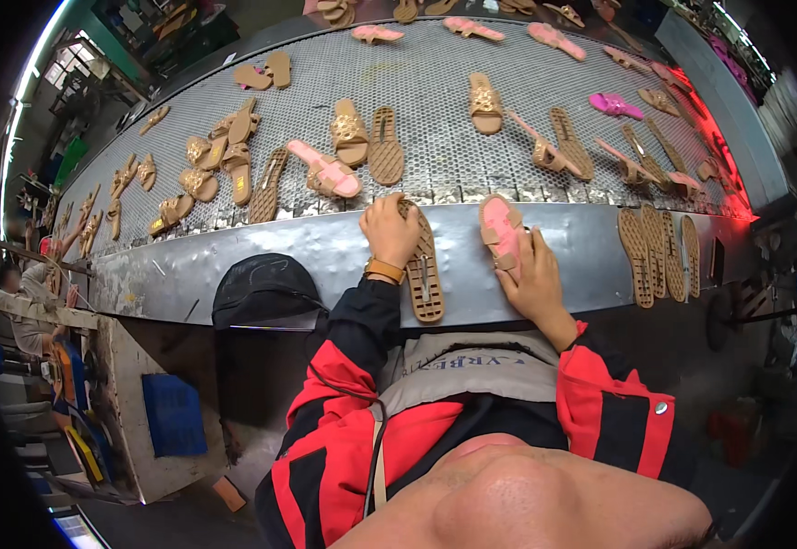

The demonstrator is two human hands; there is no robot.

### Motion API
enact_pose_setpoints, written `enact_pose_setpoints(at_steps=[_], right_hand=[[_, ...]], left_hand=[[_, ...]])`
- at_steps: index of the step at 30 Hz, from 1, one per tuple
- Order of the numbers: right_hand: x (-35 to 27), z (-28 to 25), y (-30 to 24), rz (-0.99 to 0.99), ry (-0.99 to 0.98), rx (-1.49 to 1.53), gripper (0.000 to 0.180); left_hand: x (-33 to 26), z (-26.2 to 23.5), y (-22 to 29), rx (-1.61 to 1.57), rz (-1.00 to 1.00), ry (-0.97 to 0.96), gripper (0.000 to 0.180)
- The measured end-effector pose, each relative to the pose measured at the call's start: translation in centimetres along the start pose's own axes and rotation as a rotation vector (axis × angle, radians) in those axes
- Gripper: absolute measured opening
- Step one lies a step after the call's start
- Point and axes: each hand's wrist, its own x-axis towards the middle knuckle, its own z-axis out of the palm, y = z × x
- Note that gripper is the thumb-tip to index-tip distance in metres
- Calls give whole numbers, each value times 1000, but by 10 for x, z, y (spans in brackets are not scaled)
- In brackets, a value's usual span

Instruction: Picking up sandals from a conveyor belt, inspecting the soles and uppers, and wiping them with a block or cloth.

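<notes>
My left hand (389,233) has its fingers curled over the upper part of a tan outsole (423,270) with a hollow, gridded inner side. That outsole stretches down across the metal ledge toward my body. In my right hand (534,277) is a sandal upper (501,224) with a pink insole face and tan edging, gripped along its right side. The two pieces are apart, with bare metal between them. Just beyond my left hand, a patterned outsole (387,146) and a pink-faced sandal upper (327,171) lie on the mesh conveyor (435,96).
Several outsoles (656,254) line the ledge (344,242) at right. A black cloth-like item (266,285) rests on its left part. Finished tan sandals (350,133) and a magenta sandal piece (615,105) lie on the mesh. Red light glows at the right edge.
</notes>
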Motion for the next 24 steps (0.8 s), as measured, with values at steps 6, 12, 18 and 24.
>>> enact_pose_setpoints(at_steps=[6,12,18,24], right_hand=[[-8,3,14,-28,77,21,83],[-11,-2,22,-36,100,39,81],[-15,-3,33,-51,117,59,80],[-5,-19,41,-74,124,60,78]], left_hand=[[-3,3,0,-40,10,-7,35],[-1,4,5,-21,59,64,29],[-3,8,11,-49,25,13,28],[4,1,11,-490,-148,74,30]])
